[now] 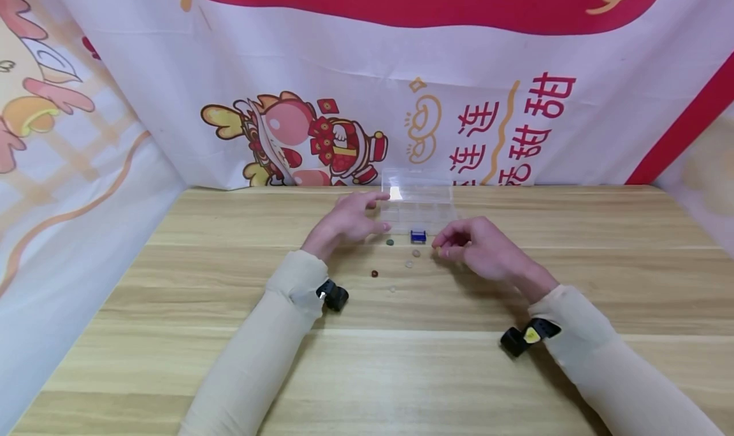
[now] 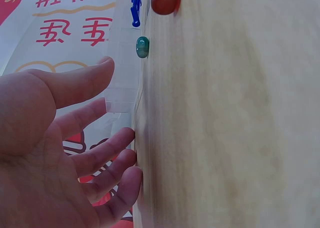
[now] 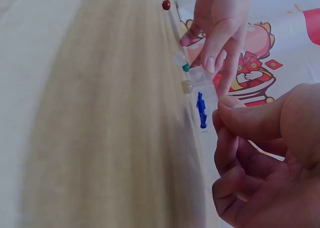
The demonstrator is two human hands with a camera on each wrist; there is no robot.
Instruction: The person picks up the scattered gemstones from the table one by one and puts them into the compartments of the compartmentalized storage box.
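Note:
A clear plastic box with compartments stands at the back of the table, its lid raised. My left hand is at the box's left side, fingers spread and thumb by the front corner; its palm holds nothing in the left wrist view. Just right of the box's front, my right hand pinches a small yellowish bead between thumb and forefinger, mostly hidden by the fingertips. Between the hands lie a blue plastic piece, a green bead, a reddish-brown bead and several pale beads.
The wood-grain table reaches back to a printed cloth hung right behind the box. Another cloth hangs along the left side. Each wrist carries a small black camera.

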